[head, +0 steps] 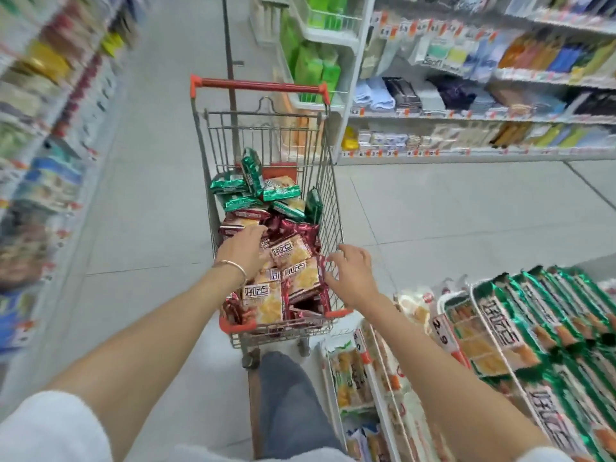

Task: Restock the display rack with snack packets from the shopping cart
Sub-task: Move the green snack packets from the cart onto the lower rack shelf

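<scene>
Snack packets (286, 261): red-wrapped ones are heaped at the near end of the shopping cart (331, 208), and green packets (253, 188) are piled at its far end; none has been lifted out.
Shopping cart: it is parked in the aisle directly ahead of the person, with its near end just beside the display rack (484, 316).
Display rack: it sits low at the person's right, with rows of green-wrapped packs (550, 311) already filling its wire bays.
Step in hand: judging by both arms reaching into the basket, this is the pick-up, with a batch being gathered before it goes to the rack.
Left hand (241, 248): it is palm down on top of the red heap, a bangle (230, 266) at the wrist. The fingers are stretched forward and close together, their tips resting among the wrappers, and no packet can be seen closed inside them.
Right hand (350, 275): it reaches over the cart's right wall with the fingers fanned apart and loosely bent. Their tips are at the edge of a red packet. Motion blur makes it impossible to tell whether they touch the wrapper, the wire or both, and they hold nothing.
Next move: it probably calls for both hands to close around a stack of red packets from either side. They would then lift it clear of the wire walls and swing it right and down toward a bay that matches. The slick, loosely piled wrappers look likely to slide if squeezed unevenly.
</scene>
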A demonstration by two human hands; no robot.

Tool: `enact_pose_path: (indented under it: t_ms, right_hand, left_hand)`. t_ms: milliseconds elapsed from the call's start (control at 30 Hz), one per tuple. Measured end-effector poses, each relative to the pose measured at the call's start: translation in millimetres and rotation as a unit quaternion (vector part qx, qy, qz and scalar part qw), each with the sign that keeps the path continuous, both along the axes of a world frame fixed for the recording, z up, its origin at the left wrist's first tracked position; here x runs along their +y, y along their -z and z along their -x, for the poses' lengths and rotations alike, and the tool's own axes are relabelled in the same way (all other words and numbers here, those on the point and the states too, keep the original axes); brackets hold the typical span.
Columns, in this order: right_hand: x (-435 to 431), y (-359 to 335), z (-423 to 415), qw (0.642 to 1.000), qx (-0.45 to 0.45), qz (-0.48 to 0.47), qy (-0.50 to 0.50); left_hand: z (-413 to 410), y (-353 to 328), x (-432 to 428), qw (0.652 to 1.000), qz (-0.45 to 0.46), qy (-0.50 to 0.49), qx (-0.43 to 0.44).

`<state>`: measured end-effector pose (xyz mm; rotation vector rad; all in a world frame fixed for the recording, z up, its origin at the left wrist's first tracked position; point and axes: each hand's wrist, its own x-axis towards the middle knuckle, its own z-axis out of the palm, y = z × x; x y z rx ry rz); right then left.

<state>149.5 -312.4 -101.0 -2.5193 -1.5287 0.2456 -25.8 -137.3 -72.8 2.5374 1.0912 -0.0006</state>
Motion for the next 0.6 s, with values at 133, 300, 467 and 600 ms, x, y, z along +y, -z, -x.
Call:
enact_pose_path:
  t_ms: [133,300,467,600]
  right_hand:
    - [79,21,-35,0.998,0.042,0.042,-0.036]
    - [182,31,-75,0.992,0.097,0.07,-0.049]
    - [292,23,-86,0.986,0.156,0.043,-0.043]
    - [370,21,-73,0.971,0.209,0.066,-0.091]
  left_hand:
    - [-12,7,61,0.995,0.027,-0.096,-0.004]
    - [-34,11,129,0.972,0.073,-0.221,-0.035]
    - [-53,21,170,0.939,0.116,-0.309,-0.094]
    - [-64,30,186,0.914,0.169,-0.346,-0.126]
